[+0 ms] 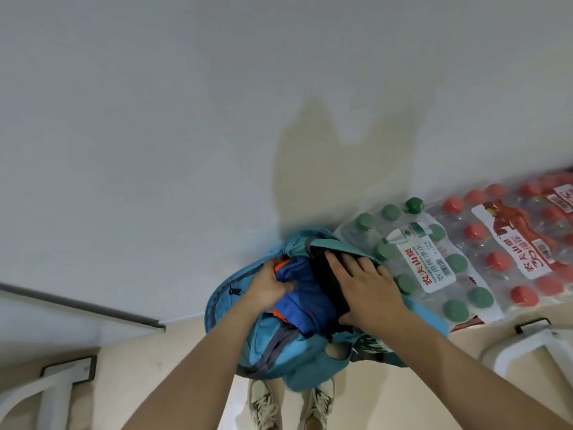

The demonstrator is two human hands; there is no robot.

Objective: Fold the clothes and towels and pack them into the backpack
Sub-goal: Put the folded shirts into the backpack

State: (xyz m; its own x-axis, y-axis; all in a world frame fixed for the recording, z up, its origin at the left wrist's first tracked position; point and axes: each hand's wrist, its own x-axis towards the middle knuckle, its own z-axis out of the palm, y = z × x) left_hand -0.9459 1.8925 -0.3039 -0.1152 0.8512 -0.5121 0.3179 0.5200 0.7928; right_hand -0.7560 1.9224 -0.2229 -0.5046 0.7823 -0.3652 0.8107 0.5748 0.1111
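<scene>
A teal backpack [279, 346] stands open on the floor against the wall, in front of my feet. Inside its mouth lies a blue garment with orange trim [305, 290], and to its right a black folded cloth [325, 274]. My left hand [268, 288] reaches into the opening at the left, fingers curled down onto the blue garment by the bag's rim. My right hand [369, 290] lies flat with straight fingers on the black cloth, pressing it into the bag.
A shrink-wrapped pack of green-capped water bottles [434, 262] touches the backpack's right side, with a red-capped pack [521, 240] beyond it. White frame legs stand at lower left [52, 395] and lower right [527, 346]. My shoes [291, 405] are just below the bag.
</scene>
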